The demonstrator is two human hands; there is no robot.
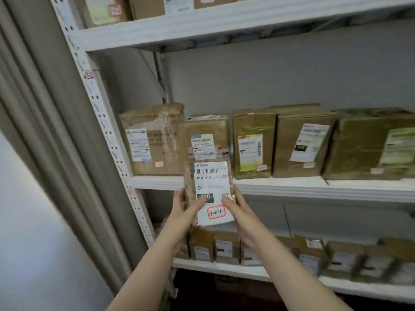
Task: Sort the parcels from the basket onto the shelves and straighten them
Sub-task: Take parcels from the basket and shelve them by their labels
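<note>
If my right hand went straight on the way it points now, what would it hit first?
Probably the front lip of the white metal shelf, just above the right hand gripping the small labelled parcel; behind it stands a tape-wrapped brown carton. Depth is unclear.

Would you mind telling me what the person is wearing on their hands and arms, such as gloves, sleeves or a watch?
Nothing is worn that shows. The left hand and right hand are bare, with no gloves or visible rings. The left forearm and right forearm are bare down to the frame's edge: no sleeve, watch or bracelet.
</note>
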